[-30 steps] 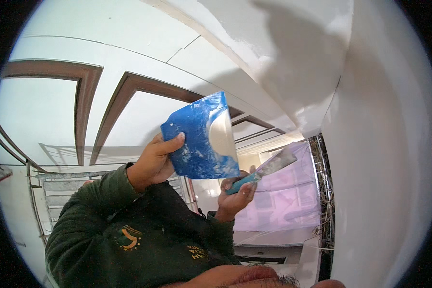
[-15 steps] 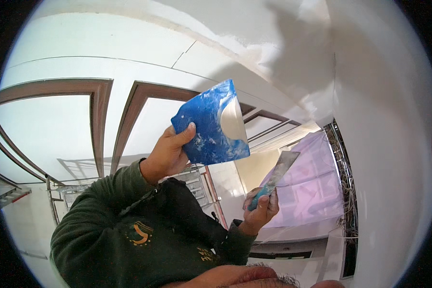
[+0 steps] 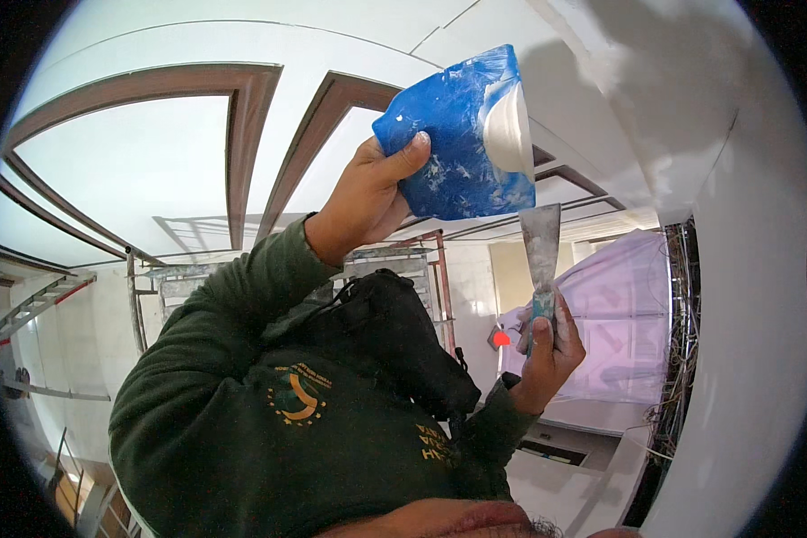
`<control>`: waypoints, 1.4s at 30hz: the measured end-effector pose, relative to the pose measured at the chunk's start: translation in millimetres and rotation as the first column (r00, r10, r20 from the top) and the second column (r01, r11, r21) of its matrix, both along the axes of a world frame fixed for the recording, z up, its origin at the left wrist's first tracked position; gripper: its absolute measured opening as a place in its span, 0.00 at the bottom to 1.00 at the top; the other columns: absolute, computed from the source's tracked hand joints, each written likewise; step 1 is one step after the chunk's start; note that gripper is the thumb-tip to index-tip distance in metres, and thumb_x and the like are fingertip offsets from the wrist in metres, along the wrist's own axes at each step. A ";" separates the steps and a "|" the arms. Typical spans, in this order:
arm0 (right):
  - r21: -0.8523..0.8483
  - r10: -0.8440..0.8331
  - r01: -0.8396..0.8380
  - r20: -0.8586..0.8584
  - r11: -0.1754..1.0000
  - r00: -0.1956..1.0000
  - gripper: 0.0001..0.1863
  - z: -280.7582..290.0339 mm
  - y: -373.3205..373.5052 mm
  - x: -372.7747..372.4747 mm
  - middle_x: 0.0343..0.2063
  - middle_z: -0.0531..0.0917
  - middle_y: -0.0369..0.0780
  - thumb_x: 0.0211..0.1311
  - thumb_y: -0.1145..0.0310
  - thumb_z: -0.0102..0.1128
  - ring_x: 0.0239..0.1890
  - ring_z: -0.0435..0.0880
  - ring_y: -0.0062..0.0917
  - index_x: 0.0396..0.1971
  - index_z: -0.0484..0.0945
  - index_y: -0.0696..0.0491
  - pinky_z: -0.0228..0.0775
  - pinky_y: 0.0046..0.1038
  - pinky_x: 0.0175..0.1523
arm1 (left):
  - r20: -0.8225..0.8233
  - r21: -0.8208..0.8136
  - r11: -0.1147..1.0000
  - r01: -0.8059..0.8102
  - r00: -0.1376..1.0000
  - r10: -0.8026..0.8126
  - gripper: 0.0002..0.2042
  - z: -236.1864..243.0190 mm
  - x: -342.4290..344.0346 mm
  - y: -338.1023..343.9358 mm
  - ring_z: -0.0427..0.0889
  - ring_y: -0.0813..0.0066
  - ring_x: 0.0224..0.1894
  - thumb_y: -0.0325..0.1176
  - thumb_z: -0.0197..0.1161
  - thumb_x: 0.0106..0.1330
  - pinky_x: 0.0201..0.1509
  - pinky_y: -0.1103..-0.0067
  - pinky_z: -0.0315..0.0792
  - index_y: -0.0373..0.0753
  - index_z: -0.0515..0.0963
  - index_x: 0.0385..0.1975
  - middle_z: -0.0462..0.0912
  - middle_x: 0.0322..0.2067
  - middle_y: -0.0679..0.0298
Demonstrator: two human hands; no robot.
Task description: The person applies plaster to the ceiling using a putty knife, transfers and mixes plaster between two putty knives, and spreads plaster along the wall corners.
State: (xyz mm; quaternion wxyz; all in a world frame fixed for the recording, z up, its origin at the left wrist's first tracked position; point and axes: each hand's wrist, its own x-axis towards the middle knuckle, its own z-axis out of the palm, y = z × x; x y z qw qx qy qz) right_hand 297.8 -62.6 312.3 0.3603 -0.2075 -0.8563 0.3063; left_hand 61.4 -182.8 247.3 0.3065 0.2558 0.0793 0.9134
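My left hand (image 3: 368,193) grips a blue plastic spreader plate (image 3: 448,143) by its left side, thumb across the face. White smears mark the plate, and a rounded mound of white putty (image 3: 508,133) sits along its right edge. Lower and to the right, my right hand (image 3: 554,354) is wrapped round the handle of a putty knife (image 3: 541,247). The knife stands almost upright, its smeared metal blade pointing up. Its tip appears just under the plate's lower right corner; whether they touch I cannot tell.
A plain white wall (image 3: 744,296) curves along the right, beside a bundle of loose cables (image 3: 681,314). A lilac sheet (image 3: 614,314) hangs behind my right hand. Scaffolding (image 3: 444,287) and a ladder (image 3: 40,305) stand beyond. Brown trim (image 3: 239,161) frames white panels overhead.
The view has shifted. The plate sits higher and further right in the picture. The putty knife has swung from a slant to nearly upright, and its tip is closer to the plate's lower corner.
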 end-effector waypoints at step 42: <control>-0.159 0.018 -0.008 0.058 0.987 0.998 0.21 -6.4 42.0 -30.7 0.21 0.80 0.38 0.60 0.65 0.56 0.13 0.65 0.10 0.52 0.72 0.59 0.57 0.15 0.17 | -0.023 -0.247 0.967 -0.060 0.998 0.056 0.17 -7.0 -4.3 18.6 0.81 0.70 0.38 0.37 0.55 0.65 0.44 0.72 0.78 0.28 0.69 0.44 0.78 0.38 0.56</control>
